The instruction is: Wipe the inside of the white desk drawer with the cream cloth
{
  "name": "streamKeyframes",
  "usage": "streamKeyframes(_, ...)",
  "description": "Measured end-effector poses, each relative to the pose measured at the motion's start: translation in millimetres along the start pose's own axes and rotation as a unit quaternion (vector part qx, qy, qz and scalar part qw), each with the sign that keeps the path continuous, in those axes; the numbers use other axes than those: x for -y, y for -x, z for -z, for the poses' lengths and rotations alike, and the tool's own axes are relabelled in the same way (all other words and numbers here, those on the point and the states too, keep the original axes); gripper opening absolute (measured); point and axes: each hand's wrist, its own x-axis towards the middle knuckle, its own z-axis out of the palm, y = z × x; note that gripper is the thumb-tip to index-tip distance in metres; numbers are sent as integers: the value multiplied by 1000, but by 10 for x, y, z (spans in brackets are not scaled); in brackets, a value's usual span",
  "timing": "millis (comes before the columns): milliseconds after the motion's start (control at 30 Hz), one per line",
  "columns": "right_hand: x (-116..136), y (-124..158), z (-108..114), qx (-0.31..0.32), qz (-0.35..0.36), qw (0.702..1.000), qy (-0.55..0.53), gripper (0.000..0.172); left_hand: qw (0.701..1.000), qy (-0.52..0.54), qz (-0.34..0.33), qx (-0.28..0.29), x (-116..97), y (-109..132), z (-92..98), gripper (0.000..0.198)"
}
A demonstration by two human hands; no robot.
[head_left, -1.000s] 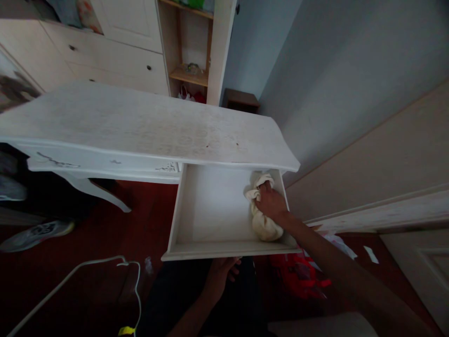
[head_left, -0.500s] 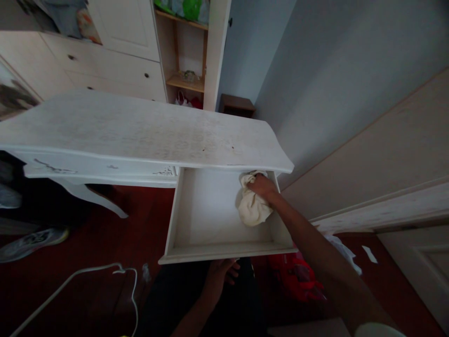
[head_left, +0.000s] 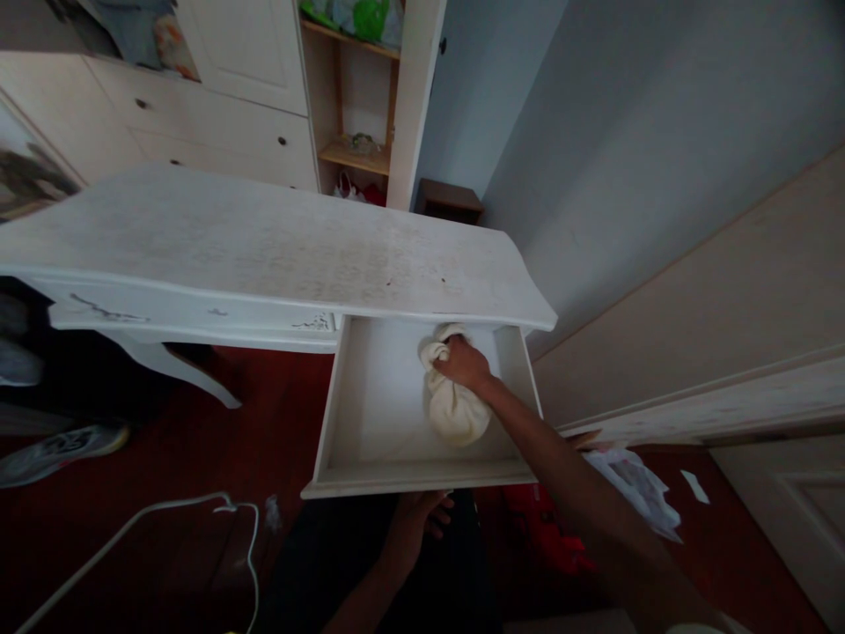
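Note:
My right hand [head_left: 464, 364] is closed on a bunched cream cloth [head_left: 451, 410] that lies on the floor of an open white drawer [head_left: 370, 471]. The cloth sits in the middle to right part of the drawer, near its back. The drawer is pulled out from a white desk [head_left: 264, 246]. My left hand [head_left: 417, 513] is under the drawer's front edge with its fingers curled against the underside; most of it is in shadow.
A white wire hanger [head_left: 165, 519] lies on the dark red floor at the left. A red object [head_left: 541, 528] and a white plastic bag [head_left: 634, 480] lie at the right. A grey shoe [head_left: 53, 445] is at far left. Cupboards and a shelf stand behind the desk.
My right hand has slid the cloth from the drawer's right side toward the back and then leftward toward the middle. My left hand has stayed under the drawer front.

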Motion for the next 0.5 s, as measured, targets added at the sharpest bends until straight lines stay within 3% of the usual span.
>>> streamKeyframes(233,780,57,-138,21,187,982,29,47,1000,-7,12,-8,-87,43,-14,55)
streamKeyframes(400,1229,-91,-176,34,271,962,32,51,1000,-7,10,-5,-114,53,-32,52)
streamKeyframes(500,1393,-165,-167,40,286,956,56,55,1000,-13,6,8,-124,65,-32,53)
